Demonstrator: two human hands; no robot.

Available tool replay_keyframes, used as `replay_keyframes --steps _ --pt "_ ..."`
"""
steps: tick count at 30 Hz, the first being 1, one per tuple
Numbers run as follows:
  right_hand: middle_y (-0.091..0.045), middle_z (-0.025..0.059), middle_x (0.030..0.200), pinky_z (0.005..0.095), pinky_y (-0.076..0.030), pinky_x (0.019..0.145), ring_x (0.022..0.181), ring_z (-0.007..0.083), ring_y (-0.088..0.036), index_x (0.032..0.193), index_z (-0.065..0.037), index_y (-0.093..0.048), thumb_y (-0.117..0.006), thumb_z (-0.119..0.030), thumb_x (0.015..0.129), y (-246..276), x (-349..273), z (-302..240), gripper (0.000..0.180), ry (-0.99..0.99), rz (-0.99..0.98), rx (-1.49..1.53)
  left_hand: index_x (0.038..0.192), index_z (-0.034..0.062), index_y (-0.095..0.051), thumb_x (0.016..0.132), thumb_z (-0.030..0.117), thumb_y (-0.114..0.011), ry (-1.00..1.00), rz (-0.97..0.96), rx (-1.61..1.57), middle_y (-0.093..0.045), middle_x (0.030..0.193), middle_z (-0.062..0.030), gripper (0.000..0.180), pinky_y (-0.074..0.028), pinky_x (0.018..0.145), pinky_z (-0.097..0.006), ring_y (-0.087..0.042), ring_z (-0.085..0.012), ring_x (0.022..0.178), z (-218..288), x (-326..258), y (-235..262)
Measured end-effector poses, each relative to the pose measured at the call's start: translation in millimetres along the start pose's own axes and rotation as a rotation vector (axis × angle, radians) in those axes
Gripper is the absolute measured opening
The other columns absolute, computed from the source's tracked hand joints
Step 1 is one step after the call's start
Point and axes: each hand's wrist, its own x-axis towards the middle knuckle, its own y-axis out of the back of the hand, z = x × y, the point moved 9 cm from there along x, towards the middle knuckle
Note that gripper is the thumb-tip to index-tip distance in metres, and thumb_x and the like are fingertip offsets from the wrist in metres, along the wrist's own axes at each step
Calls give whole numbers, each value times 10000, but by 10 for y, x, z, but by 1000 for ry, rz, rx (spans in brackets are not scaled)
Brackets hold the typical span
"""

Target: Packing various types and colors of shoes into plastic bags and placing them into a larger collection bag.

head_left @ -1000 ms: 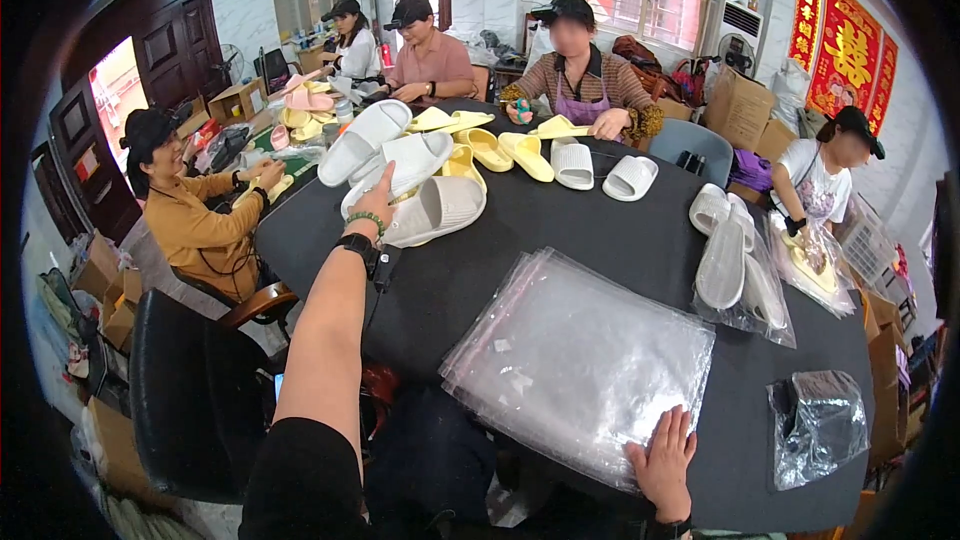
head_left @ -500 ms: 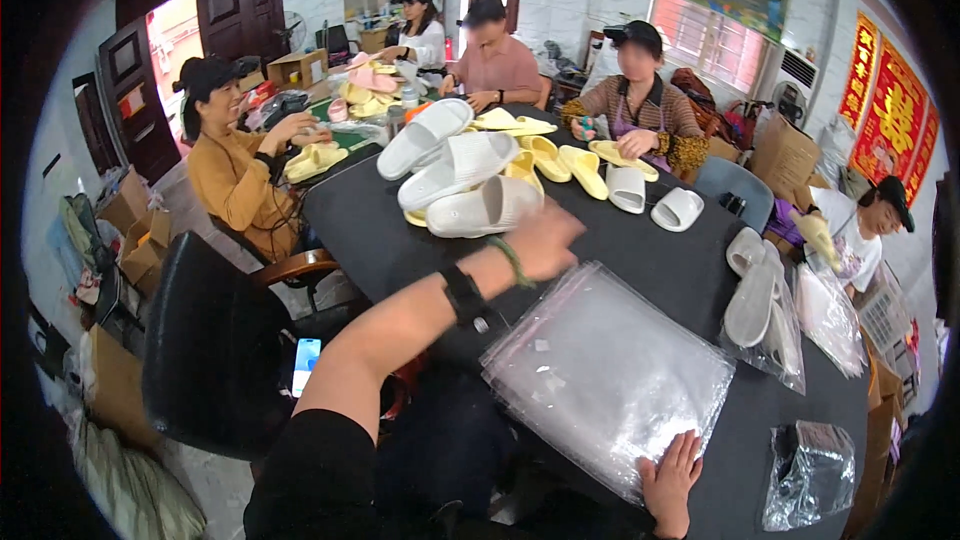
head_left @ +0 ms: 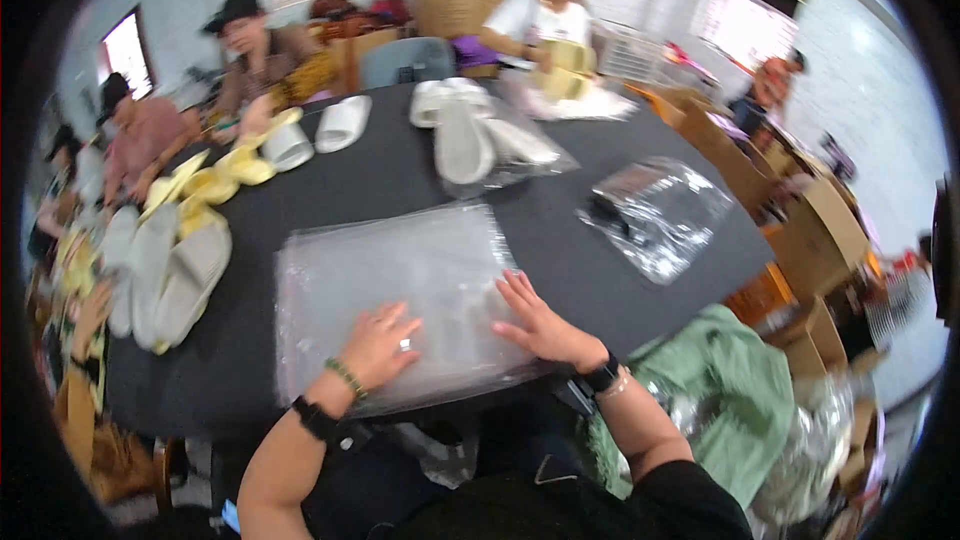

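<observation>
A stack of clear plastic bags (head_left: 400,265) lies flat on the dark table before me. My left hand (head_left: 380,345) rests on its near part, fingers spread, with a ring on one finger. Across from it, my right hand (head_left: 545,323) lies with outstretched fingers over the stack's right edge. Neither hand grips anything. To the left sits a pile of white slide sandals (head_left: 195,275), with yellow sandals (head_left: 245,165) behind it. Beyond the stack, grey-white sandals (head_left: 465,145) lie in and beside a clear bag. A crumpled clear bag (head_left: 660,215) is on the right of the table.
Several people sit around the table (head_left: 330,180); one across from me holds yellow sandals (head_left: 568,70). A white sandal (head_left: 342,124) lies near the far edge. Green cloth sacking (head_left: 715,405) and cardboard boxes (head_left: 820,230) stand at the right. A grey chair (head_left: 405,62) is opposite.
My view has swung to the right. My left hand has come from beside the sandal pile onto the bag stack. The right hand stays at the stack, fingers now more spread.
</observation>
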Motion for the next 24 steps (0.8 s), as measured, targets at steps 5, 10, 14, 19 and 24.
replay_keyframes --steps 5,10,14,19,24 --pt "-285 211 1523 590 -317 1063 1416 455 -239 1409 -91 -406 -737 -291 827 1506 -509 577 699 -66 625 -523 1305 114 -558 836 333 -705 -51 -19 -16 -426 1448 -224 538 -299 1084 -552 -393 -396 1347 194 174 -76" --pt "-197 267 1550 625 -289 1056 1418 504 -180 1466 -55 -333 -765 -374 757 2135 -852 1398 890 -610 614 -842 1319 79 -538 831 310 -706 0 -7 27 -421 1444 -244 566 -281 1105 -520 -364 -411 1356 201 115 -73" --pt "-224 250 1548 602 -281 1078 1421 483 -198 1462 -51 -340 -768 -376 753 2134 -806 1636 890 -666 532 -882 1320 86 -542 837 320 -699 4 9 21 -423 1442 -246 559 -278 1106 -517 -376 -421 1345 202 91 -31" --pt "-362 194 1494 555 -364 1041 1374 397 -337 1332 -51 -493 -742 -370 764 2194 -612 1680 698 -651 558 -960 1300 105 -562 809 325 -724 0 37 84 -449 1420 -237 561 -305 1064 -597 -404 -430 1319 119 50 -41" --pt "-666 191 1089 486 -512 865 1031 362 -633 982 -40 -658 -649 -172 812 2524 -781 2097 216 -799 452 -815 1303 92 -554 808 315 -717 -98 75 18 -450 1417 -239 567 -310 1049 -604 -409 -431 1310 208 173 -113"
